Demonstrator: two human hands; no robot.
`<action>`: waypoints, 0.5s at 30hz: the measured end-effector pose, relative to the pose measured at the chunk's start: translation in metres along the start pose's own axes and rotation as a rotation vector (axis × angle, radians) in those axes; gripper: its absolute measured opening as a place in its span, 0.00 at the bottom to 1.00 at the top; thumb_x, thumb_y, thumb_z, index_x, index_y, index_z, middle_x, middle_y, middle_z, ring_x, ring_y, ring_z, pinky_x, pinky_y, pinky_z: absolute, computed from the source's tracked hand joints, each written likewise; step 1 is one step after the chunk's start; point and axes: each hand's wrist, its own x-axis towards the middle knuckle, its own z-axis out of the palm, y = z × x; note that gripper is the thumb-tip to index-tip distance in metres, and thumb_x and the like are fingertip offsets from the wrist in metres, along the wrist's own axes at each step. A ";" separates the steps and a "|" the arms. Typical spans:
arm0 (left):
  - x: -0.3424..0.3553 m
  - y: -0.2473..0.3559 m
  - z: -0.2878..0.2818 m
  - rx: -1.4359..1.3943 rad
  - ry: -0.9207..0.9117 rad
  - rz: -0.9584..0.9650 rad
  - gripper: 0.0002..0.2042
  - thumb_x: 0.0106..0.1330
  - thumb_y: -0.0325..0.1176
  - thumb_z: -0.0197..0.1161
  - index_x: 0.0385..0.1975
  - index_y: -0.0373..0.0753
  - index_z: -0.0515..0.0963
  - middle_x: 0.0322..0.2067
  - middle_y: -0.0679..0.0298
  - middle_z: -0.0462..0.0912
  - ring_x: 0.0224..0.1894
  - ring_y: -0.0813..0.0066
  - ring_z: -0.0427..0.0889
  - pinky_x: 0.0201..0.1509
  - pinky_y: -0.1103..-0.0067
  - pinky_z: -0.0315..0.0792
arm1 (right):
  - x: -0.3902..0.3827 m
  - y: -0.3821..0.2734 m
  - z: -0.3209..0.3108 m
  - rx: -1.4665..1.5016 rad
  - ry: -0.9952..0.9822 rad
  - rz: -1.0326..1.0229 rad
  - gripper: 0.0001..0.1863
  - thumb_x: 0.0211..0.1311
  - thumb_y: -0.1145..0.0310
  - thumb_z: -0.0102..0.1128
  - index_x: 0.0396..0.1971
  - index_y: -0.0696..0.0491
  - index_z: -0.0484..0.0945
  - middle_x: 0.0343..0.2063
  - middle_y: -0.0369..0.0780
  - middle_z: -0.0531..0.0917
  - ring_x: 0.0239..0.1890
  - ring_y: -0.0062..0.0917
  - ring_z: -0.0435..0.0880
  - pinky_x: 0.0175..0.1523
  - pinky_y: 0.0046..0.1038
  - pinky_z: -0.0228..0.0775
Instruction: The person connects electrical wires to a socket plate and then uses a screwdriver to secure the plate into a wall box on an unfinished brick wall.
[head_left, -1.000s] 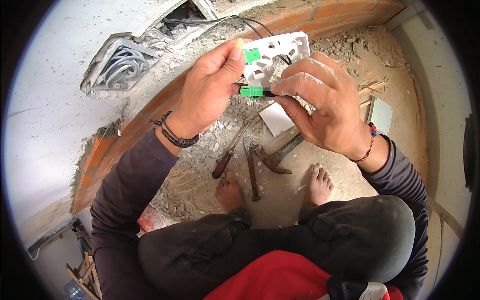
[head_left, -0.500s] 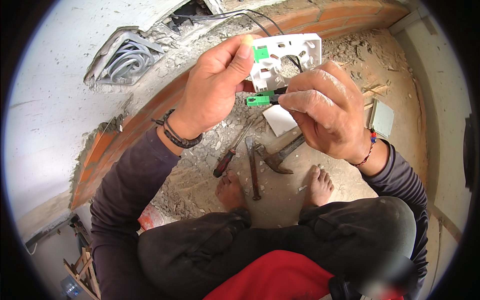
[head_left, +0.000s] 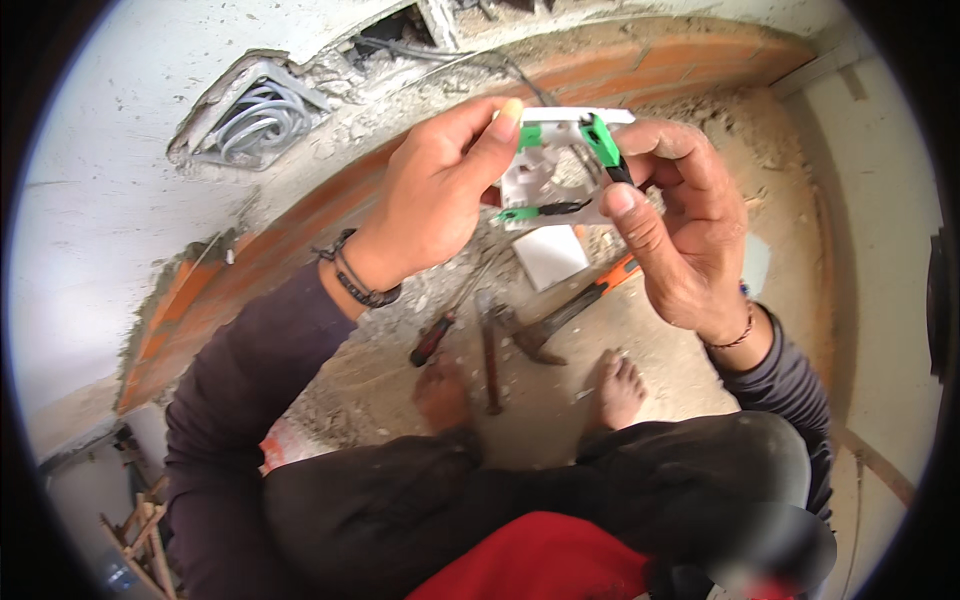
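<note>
A white plastic fibre outlet box (head_left: 575, 115) with cut-outs is up in front of me. My left hand (head_left: 430, 185) is closed on its left side, thumb on the near face beside a green adapter (head_left: 529, 137). My right hand (head_left: 690, 225) pinches a green fibre connector (head_left: 603, 142) with a black boot between thumb and fingers, its tip upward, over the box's right part. A second green connector (head_left: 518, 214) with a black boot lies along the box's lower edge. A dark cable (head_left: 530, 85) runs behind the box toward the wall.
On the dusty ground lie a white square cover (head_left: 552, 257), a claw hammer (head_left: 545, 335), a chisel-like steel bar (head_left: 489, 360) and a screwdriver (head_left: 432, 340), near my bare feet. Coiled grey conduit (head_left: 262, 125) fills a wall recess. A brick row (head_left: 690, 65) borders the rubble.
My right hand has turned over and risen, separating one connector from the other and tipping it upward. The second connector now rests along the box's lower edge. The box has tilted and lowered slightly.
</note>
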 end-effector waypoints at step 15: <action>0.004 -0.003 0.008 0.064 0.142 0.089 0.21 0.78 0.47 0.53 0.52 0.34 0.79 0.23 0.72 0.74 0.22 0.87 0.70 0.26 0.82 0.68 | -0.002 0.001 -0.019 0.450 0.110 0.320 0.11 0.75 0.67 0.55 0.49 0.56 0.74 0.33 0.40 0.84 0.37 0.20 0.81 0.45 0.24 0.70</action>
